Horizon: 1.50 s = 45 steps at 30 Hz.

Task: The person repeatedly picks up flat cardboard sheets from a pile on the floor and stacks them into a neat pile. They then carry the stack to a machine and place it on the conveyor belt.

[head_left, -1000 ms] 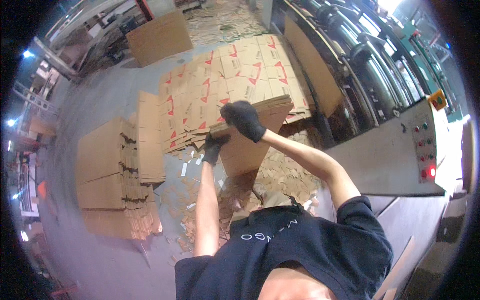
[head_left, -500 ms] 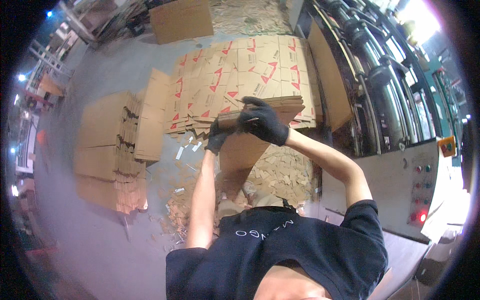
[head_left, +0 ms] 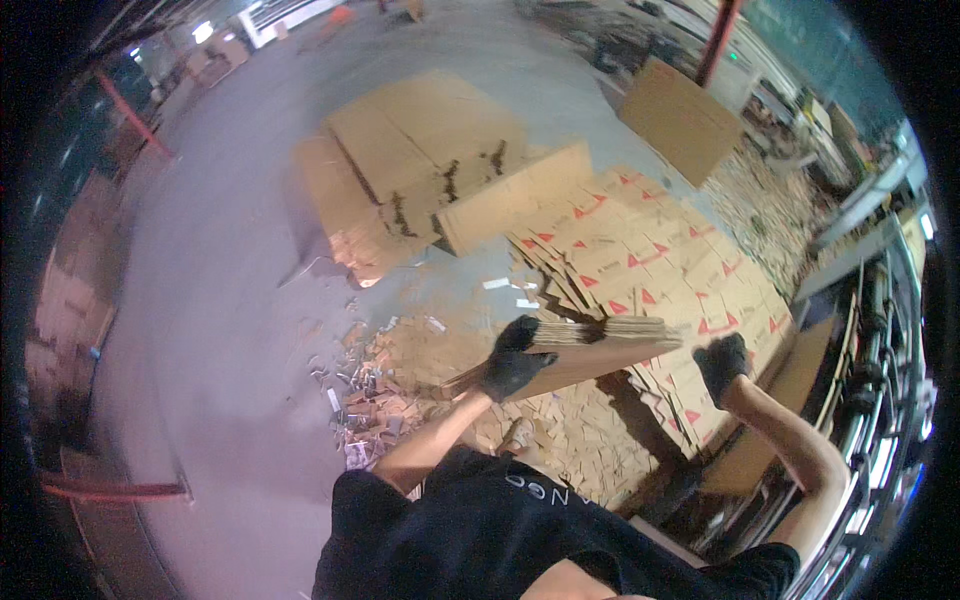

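Observation:
My left hand (head_left: 515, 362), in a black glove, is closed around the left end of a bundle of flat brown cardboard sheets (head_left: 610, 345). The thumb lies across the near face, and the bundle's layered edges face up. Just beyond the bundle's right end is my right hand (head_left: 722, 368), gloved in black too. Its fingers look curled in, nothing shows in them, and it is apart from the bundle. Beneath and beyond both hands spreads a broad layer of cardboard blanks (head_left: 650, 255) with red printed marks.
Plain cardboard stacks (head_left: 430, 150) stand on the floor ahead to the left. Cardboard scraps (head_left: 560, 430) litter the floor around my feet. Machine rollers (head_left: 870, 370) run along the right side. An upright cardboard sheet (head_left: 680, 120) stands at the far right.
My view has swung left, so the stacks appear farther right. My right hand has come off the bundle and moved away to its right. My left hand still grips the bundle.

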Motion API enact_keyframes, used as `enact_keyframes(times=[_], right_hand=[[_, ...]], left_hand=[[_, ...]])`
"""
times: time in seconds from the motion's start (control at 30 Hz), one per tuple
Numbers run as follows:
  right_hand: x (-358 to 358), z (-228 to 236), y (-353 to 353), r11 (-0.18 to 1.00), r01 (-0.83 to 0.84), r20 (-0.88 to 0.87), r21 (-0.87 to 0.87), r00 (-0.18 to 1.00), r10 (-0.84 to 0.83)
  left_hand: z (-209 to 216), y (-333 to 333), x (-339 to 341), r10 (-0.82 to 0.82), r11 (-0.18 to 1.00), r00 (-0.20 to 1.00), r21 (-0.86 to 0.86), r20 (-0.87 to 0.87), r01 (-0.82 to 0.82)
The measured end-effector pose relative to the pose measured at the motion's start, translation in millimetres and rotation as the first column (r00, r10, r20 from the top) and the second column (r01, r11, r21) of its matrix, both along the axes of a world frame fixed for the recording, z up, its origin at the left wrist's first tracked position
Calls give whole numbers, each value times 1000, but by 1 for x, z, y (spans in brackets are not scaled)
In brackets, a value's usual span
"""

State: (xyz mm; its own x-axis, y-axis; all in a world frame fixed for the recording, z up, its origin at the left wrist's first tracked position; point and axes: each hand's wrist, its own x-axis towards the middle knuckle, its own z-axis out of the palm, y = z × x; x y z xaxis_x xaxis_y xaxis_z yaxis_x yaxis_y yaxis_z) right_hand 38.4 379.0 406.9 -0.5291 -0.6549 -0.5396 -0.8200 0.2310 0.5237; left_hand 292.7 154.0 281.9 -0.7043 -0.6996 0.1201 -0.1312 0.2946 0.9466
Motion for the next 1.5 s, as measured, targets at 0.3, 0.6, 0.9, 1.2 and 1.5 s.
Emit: enact_keyframes(times=[0.3, 0.6, 0.9, 1.2, 1.5], right_hand=[[204, 49, -289, 390, -408, 214, -825, 414, 885], [362, 157, -502, 492, -191, 384, -850, 415, 825], [37, 294, -424, 6, -595, -447, -803, 609, 655], [-350, 102, -400, 274, -543, -507, -794, 840, 194], [-440, -278, -708, -193, 40, -12, -980, 965, 261]], left_hand=[[62, -90, 176, 496, 812, 858, -278, -135, -513], [19, -221, 321, 836, -203, -68, -192, -545, -960], [-76, -336, 156, 800, 348, 131, 631, -586, 693], [93, -588, -96, 410, 668, 513, 631, -754, 394], [90, -851, -441, 407, 913, 645, 285, -646, -291]])
